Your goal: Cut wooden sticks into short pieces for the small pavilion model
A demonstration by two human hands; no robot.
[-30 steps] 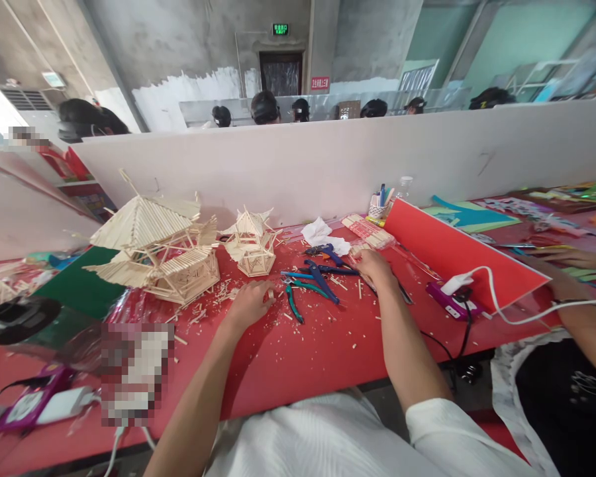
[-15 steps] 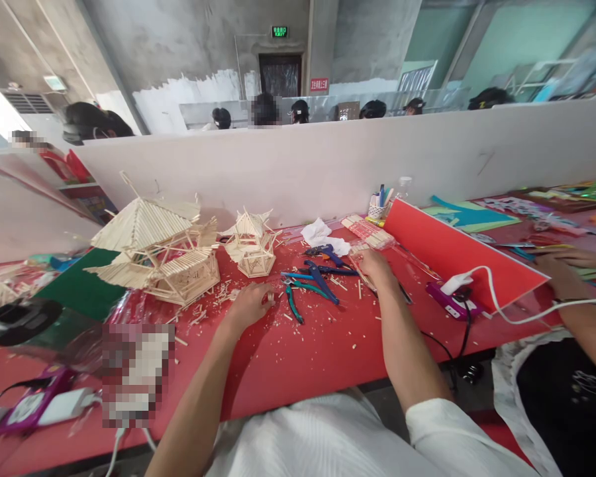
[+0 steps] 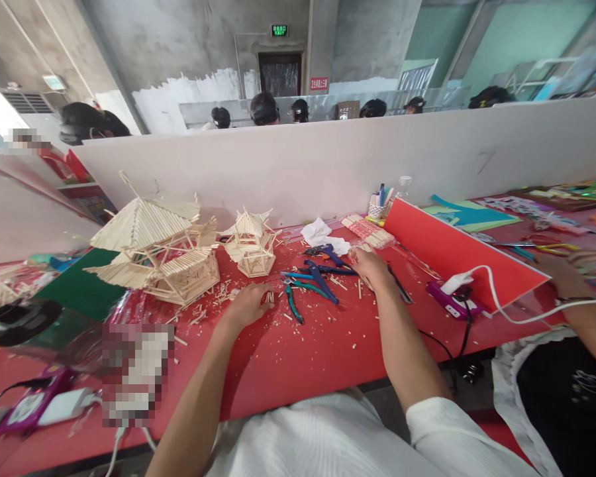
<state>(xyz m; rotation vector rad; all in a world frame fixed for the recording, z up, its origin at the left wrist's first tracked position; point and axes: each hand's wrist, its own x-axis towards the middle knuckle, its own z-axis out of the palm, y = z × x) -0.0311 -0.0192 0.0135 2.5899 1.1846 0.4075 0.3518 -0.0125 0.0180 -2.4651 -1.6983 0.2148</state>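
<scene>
My left hand [image 3: 249, 303] rests on the red table [image 3: 318, 344], fingers curled round a small bundle of short wooden sticks [image 3: 269, 297]. My right hand [image 3: 369, 264] lies further back, fingers bent over thin sticks near a packet of sticks [image 3: 367, 230]; what it grips is hidden. Blue and green pliers [image 3: 310, 281] lie between the hands. A small stick pavilion [image 3: 251, 241] stands just behind my left hand, a large stick pavilion [image 3: 153, 246] to its left.
Stick offcuts litter the table. A purple glue gun [image 3: 451, 301] with a white cable lies right, before a slanted red board [image 3: 451, 255]. A crumpled tissue [image 3: 320, 233] and pen cup [image 3: 379, 207] stand by the white partition. Another person's arm [image 3: 576, 298] is at right.
My left hand has lowered slightly onto the table with its sticks. My right hand shifted a little left and back. The neighbour's hand at right moved.
</scene>
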